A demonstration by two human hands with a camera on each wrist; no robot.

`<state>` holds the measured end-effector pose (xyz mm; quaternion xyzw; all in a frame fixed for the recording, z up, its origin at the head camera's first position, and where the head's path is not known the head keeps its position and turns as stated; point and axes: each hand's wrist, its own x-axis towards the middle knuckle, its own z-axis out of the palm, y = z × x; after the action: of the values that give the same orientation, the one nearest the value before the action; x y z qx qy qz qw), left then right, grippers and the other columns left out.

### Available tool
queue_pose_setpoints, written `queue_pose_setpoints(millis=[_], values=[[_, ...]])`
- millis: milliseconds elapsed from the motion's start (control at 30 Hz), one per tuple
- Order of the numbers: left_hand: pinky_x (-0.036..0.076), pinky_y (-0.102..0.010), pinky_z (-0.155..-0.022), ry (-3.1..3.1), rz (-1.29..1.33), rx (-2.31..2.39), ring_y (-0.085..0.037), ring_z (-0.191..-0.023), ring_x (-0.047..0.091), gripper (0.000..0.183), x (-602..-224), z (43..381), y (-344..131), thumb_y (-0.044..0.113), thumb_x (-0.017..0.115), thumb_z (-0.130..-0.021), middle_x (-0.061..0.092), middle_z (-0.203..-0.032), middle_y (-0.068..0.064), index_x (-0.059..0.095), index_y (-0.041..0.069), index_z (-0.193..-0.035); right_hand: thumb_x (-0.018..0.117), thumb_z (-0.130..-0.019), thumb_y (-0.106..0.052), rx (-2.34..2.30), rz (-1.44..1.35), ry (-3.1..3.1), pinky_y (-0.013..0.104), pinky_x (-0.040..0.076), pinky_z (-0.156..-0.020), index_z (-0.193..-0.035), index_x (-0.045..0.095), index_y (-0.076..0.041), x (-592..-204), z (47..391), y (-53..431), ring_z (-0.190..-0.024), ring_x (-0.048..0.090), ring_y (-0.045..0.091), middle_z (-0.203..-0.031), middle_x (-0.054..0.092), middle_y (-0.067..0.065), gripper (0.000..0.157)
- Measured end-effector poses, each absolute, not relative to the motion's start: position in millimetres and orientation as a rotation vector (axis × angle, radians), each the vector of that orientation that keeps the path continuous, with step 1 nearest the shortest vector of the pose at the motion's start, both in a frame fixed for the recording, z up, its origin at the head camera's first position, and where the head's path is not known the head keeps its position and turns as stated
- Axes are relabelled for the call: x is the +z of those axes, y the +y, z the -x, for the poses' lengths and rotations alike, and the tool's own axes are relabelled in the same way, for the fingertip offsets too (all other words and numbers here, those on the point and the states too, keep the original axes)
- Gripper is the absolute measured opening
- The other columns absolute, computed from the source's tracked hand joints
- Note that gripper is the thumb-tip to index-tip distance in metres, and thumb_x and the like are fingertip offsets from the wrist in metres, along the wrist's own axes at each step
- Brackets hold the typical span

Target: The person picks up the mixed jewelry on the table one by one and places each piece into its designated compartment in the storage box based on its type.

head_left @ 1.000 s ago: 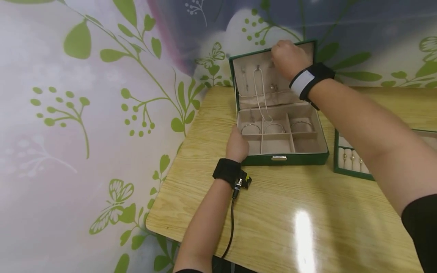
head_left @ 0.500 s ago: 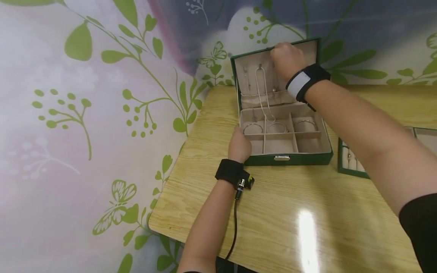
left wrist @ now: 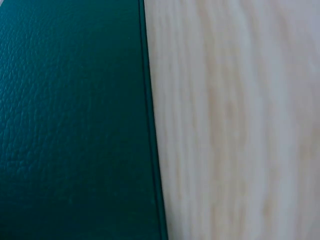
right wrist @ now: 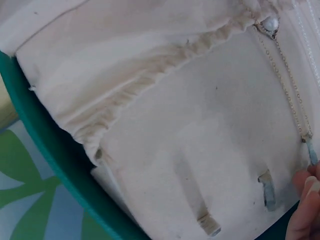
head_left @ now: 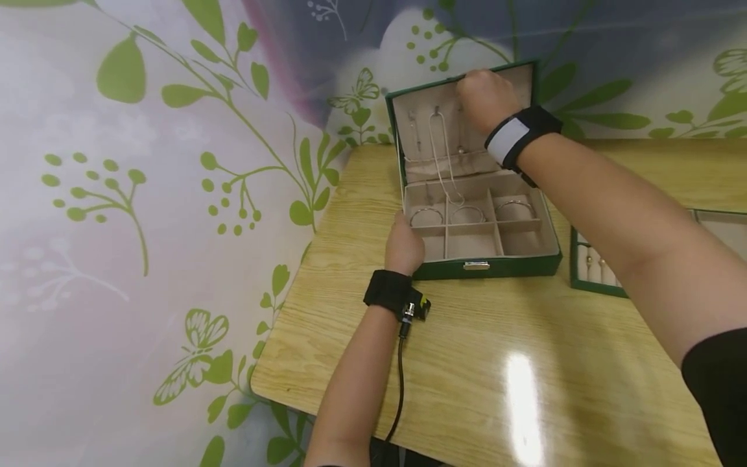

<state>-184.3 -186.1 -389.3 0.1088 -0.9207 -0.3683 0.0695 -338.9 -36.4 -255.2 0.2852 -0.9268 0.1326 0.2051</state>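
Observation:
A green jewelry box (head_left: 490,267) stands with its lid raised and a beige lining inside. My left hand (head_left: 405,246) holds the box's left side near the front, thumb up along the rim; its other fingers are hidden. The box's green front wall (left wrist: 75,120) fills the left wrist view's left half. High on the lid, my right hand (head_left: 487,100) has its fingers curled. In the right wrist view its fingertips (right wrist: 306,205) pinch at a hook tab (right wrist: 312,151), where a pendant necklace (right wrist: 282,70) hangs. Left of it hangs a silver chain (head_left: 434,146).
Bangles (head_left: 467,214) lie in the box's back compartments. Right of the box is a green ring tray (head_left: 601,285), partly behind my right forearm. Two more hook tabs (right wrist: 269,192) show on the lid. A patterned wall (head_left: 175,194) borders the wooden table (head_left: 455,376).
The view shifts slightly. My right hand stays at the lid's hook with small finger movement, and my left hand keeps its place on the box.

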Motion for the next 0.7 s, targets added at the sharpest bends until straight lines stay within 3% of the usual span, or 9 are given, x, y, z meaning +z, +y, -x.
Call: queue_pose_setpoints(millis=[267, 500, 700], values=[[0.045, -0.038, -0.094, -2.806, -0.229, -1.086, -0.032, -0.117, 0.052, 0.049, -393, 188, -186, -0.004, 0.036, -0.094, 0.046, -0.135, -0.026, 0.025, -0.011, -0.142, 0.042, -0.101, -0.007, 0.505, -0.701, -2.581, 0.047, 0.048, -0.073, -0.100, 0.064, 0.009, -258, 317, -7, -0.084, 0.056, 0.038, -0.094, 0.058, 0.026, 0.027], [0.042, -0.040, -0.098, -2.777, -0.269, -1.141, -0.033, -0.123, 0.047, 0.052, -396, 177, -215, -0.008, 0.034, -0.092, 0.042, -0.138, -0.028, 0.022, -0.012, -0.142, 0.039, -0.102, -0.013, 0.639, -0.796, -2.577, 0.038, 0.031, -0.065, -0.079, 0.055, -0.001, -264, 278, 0, -0.067, 0.040, 0.025, -0.077, 0.047, 0.015, 0.030], [0.039, -0.043, -0.101, -2.663, -0.370, -1.298, -0.033, -0.126, 0.044, 0.047, -398, 167, -246, -0.003, 0.033, -0.096, 0.041, -0.140, -0.026, 0.024, -0.008, -0.142, 0.048, -0.099, -0.010, 0.692, -0.910, -2.522, 0.039, 0.042, -0.070, -0.094, 0.066, 0.001, -271, 243, 11, -0.074, 0.052, 0.026, -0.086, 0.059, 0.016, 0.021]])
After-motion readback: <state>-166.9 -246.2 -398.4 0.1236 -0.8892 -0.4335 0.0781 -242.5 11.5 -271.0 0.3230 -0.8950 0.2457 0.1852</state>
